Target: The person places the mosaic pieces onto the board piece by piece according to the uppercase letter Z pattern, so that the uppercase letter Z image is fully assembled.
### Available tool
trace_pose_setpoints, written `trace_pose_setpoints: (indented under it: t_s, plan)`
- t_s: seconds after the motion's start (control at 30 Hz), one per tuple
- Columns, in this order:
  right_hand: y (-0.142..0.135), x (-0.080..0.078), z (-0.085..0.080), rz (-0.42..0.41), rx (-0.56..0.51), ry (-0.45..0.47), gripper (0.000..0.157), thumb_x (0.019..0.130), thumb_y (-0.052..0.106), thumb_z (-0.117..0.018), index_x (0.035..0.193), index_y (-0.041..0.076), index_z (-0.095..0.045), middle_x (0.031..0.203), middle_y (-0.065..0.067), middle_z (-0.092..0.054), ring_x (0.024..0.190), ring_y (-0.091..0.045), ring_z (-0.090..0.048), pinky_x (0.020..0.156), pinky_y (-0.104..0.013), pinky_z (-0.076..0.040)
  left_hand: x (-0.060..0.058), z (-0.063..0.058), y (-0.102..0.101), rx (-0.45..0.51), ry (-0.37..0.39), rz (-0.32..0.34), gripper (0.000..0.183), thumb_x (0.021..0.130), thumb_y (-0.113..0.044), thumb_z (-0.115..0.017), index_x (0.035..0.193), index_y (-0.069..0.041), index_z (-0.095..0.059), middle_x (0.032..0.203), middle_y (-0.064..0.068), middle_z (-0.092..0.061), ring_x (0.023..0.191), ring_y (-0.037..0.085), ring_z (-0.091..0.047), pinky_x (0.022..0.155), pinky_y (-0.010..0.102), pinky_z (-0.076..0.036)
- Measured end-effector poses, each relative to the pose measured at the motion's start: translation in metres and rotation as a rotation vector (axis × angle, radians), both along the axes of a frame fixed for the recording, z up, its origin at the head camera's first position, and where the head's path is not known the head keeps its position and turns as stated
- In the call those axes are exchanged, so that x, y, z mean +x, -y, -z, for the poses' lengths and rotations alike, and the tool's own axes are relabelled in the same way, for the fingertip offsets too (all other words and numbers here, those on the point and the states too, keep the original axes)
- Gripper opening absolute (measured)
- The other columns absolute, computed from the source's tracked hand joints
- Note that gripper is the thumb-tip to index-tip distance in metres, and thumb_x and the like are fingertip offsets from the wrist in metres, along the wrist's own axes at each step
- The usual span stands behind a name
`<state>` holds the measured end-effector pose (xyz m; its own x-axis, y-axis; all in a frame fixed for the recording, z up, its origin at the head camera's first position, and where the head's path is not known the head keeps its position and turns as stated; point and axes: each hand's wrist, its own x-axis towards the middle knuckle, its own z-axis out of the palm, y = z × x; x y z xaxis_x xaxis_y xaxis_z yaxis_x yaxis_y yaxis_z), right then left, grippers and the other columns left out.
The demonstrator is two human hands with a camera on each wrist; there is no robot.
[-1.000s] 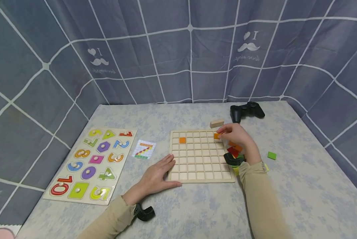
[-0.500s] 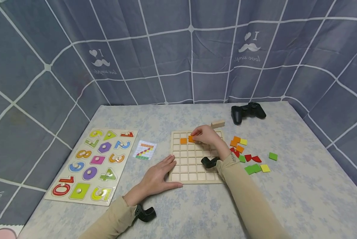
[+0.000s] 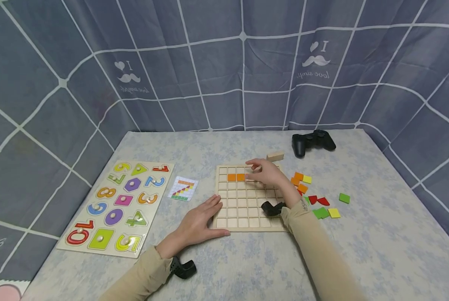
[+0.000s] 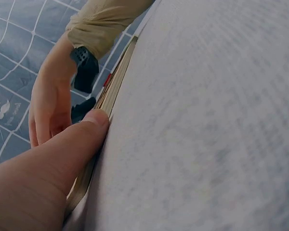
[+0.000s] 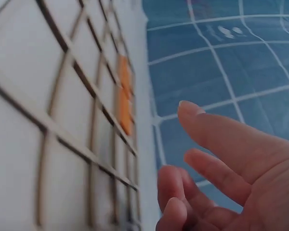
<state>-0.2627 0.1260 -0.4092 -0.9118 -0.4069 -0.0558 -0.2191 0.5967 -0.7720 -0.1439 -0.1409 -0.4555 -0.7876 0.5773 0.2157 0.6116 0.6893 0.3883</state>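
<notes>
A wooden grid board (image 3: 243,202) lies flat on the table. Two orange square tiles (image 3: 236,177) sit side by side in its second row from the far edge. Close over that row, just right of the tiles, is my right hand (image 3: 266,172). In the right wrist view this hand (image 5: 231,178) shows thumb and fingers spread apart, with nothing between them. My left hand (image 3: 197,221) rests at the board's near left corner, fingers extended along its left side. The left wrist view has its thumb (image 4: 62,154) on the board's edge.
Orange, yellow, red and green pieces (image 3: 323,201) lie scattered right of the board. A pattern card (image 3: 183,188) and a number puzzle board (image 3: 115,209) are to the left. Behind stand a wooden block (image 3: 275,156) and a black game controller (image 3: 313,142).
My right hand brought an orange tile leftward across the board and let it go beside the first one, then drew back slightly right. The left hand stayed in place.
</notes>
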Motion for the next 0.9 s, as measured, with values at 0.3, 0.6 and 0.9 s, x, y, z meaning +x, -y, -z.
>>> trace_pose_setpoints:
  t_s: [0.3,0.6,0.9]
  plan:
    - [-0.062,0.011,-0.021,0.057,-0.102,-0.042,0.046,0.092,0.027,-0.063,0.13,0.005,-0.055,0.112,-0.014,-0.059,0.098,-0.029,-0.056,0.084,-0.042,-0.047,-0.001,-0.001,0.0,0.003,-0.005,0.001,0.086,0.078,-0.061,-0.065,0.136,0.001,-0.048,0.146,0.014,-0.037,0.136,0.023,-0.031,0.104,0.041,-0.036]
    - [-0.109,0.014,-0.02,0.18,-0.11,-0.016,0.049,0.091,0.029,-0.063,0.129,0.001,-0.055,0.116,-0.019,-0.059,0.099,-0.032,-0.057,0.084,-0.039,-0.048,-0.002,-0.002,0.0,-0.006,-0.002,-0.001,0.086,0.078,-0.06,-0.065,0.136,0.001,-0.048,0.146,0.014,-0.037,0.137,0.022,-0.03,0.104,0.041,-0.036]
    - [-0.13,0.017,-0.006,0.239,-0.12,0.051,0.045,0.092,0.018,-0.062,0.129,-0.006,-0.052,0.121,-0.028,-0.056,0.105,-0.038,-0.054,0.095,-0.049,-0.04,0.0,-0.001,-0.001,-0.003,0.006,-0.006,0.086,0.078,-0.06,-0.065,0.136,0.001,-0.048,0.146,0.013,-0.037,0.137,0.022,-0.03,0.104,0.041,-0.036]
